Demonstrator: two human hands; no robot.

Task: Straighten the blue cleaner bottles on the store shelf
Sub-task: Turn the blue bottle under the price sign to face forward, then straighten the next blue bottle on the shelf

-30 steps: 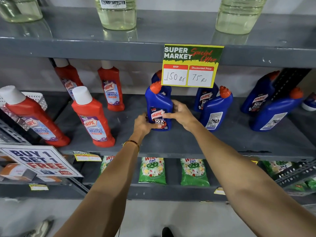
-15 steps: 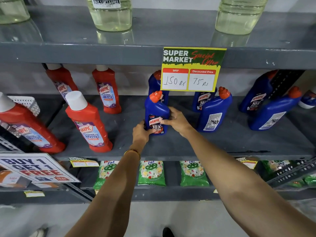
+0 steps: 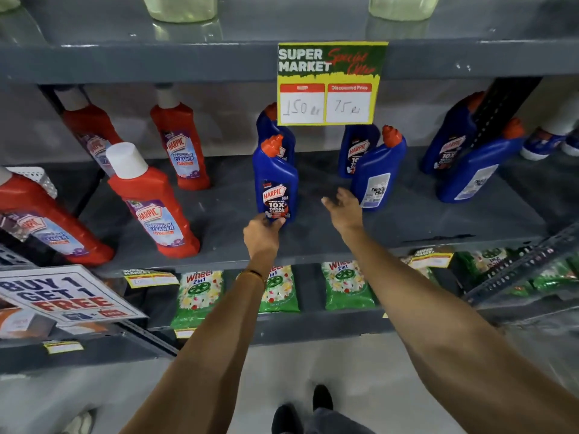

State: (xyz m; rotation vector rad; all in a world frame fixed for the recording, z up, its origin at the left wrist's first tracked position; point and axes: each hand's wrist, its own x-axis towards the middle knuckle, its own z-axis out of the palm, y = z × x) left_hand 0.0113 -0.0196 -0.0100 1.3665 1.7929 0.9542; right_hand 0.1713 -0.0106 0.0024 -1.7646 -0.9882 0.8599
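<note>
On the left of the grey shelf [image 3: 219,233] stand the red bathroom-cleaner bottles [image 3: 153,202] — not the task's concern and untouched. Right of them, near the middle, the front blue bottle [image 3: 275,180] stands upright with its label facing out, a second blue bottle [image 3: 283,133] close behind it. The left hand [image 3: 262,234] is at this front bottle's base, fingers curled against its lower edge; it looks like a light steadying hold, not a full grip, though how far the fingers wrap cannot be told.

The right hand [image 3: 343,206] is open and empty, fingers spread, hovering above the shelf between the front bottle and the turned blue bottle [image 3: 377,173] just beside it to the right. That one shows its back label and leans a little, with another blue bottle [image 3: 357,148] behind it facing forward under the price card [image 3: 332,83]. Further right, a tilted blue bottle [image 3: 479,164] also shows its back, in front of one more [image 3: 451,136] by the dark upright.

The step in hand, I judge, is the finish of the first bottle and the reach for the next. The next move calls for the right hand to close round the turned bottle's body, rotate it so the front label faces out, and set it upright in line with the first — without knocking the bottle behind.
</note>
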